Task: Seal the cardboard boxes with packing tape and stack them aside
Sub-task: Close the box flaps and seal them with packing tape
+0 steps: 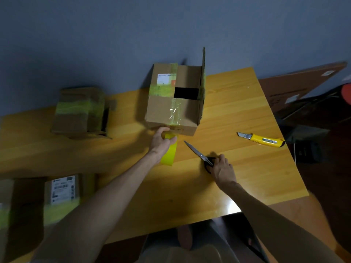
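Running to the 12 o'clock box [171, 111], tape [169, 154] is gripped by the left hand [161, 142], scissors [197, 151] by the right hand [222, 168]; slack risks wrinkles.

The room is dim and the wall murky. A pale glare lies on the table [229, 205] near its front edge. The boxes [79, 112] at its left end are smeared with blur, and wide-angle distortion bends the table's edges.

Shipping labels [62, 188] seemingly too blurred.
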